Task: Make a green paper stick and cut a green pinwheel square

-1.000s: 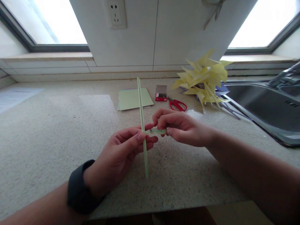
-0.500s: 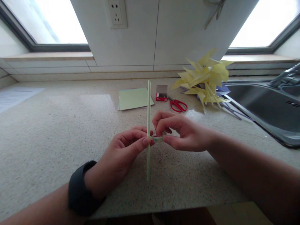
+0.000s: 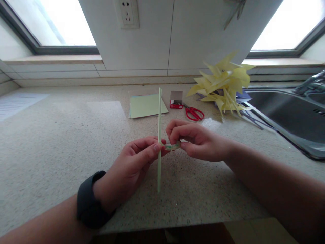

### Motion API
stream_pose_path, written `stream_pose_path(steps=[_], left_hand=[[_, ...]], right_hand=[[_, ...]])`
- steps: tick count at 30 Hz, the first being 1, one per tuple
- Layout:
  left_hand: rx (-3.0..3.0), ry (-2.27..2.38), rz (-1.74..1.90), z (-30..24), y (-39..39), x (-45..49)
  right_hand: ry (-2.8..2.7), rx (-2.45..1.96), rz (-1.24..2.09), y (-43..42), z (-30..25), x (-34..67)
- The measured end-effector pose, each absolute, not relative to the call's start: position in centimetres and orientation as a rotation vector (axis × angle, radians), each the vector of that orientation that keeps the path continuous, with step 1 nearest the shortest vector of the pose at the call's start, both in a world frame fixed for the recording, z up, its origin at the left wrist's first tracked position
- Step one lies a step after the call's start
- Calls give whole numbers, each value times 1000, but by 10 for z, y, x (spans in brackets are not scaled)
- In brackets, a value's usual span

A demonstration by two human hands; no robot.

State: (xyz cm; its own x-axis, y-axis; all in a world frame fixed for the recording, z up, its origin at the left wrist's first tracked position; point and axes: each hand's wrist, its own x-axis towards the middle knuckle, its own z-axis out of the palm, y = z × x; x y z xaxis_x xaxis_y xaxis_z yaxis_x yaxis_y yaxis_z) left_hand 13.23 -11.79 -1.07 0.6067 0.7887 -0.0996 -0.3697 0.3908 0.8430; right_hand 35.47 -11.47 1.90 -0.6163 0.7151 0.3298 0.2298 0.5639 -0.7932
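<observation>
My left hand (image 3: 139, 157) is closed, pinching a thin, pale green rolled paper stick (image 3: 159, 115) between thumb and fingers. The stick stands nearly upright above the counter. Right beside it, my right hand (image 3: 196, 139) has its fingers curled round a small roll of clear tape (image 3: 172, 146) with green marks. The roll lies almost flat and its left edge reaches the fingers of my left hand by the stick. Whether a strip of tape runs onto the stick is too small to tell.
On the speckled counter (image 3: 63, 142), behind my hands, lie a stack of pale green paper (image 3: 144, 105), a small open red box (image 3: 176, 101) and red-handled scissors (image 3: 194, 113). Yellow paper pinwheels (image 3: 223, 84) are heaped beside the sink (image 3: 286, 112). A printed sheet (image 3: 22, 103) lies far left.
The tape roll has turned a little, showing more of its green-marked side. The stick has shifted slightly left with my left hand. My right hand keeps its hold on the roll.
</observation>
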Motion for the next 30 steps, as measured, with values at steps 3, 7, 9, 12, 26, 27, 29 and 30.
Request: stream_pose_path(steps=[3,7,9,12,26,27,29,30], left_hand=[[837,532,793,-10,-118,133],[773,530,804,-6,-118,133],[763,529,823,-5,-117,133],[749,515,831,-3,-117,133],[767,525,805,-5,-117,132],[764,529,803,-5,-117,132],[756,536,806,-6,-117,132],[751,541,811,-6,-117,132]], right_hand=[[-2120,-710,1040,-112,19,357],[-2075,-704,1227,-109,19,361],[-2050,-735,1290,-108,18,362],[-2031,-790,1324,-108,14,364],[-2019,-778,1495,-114,16,360],[-2030,-777,1468,-114,17,359],[-2045,-772,1414,-115,18,359],[-2056,-768,1389,-115,18,358]])
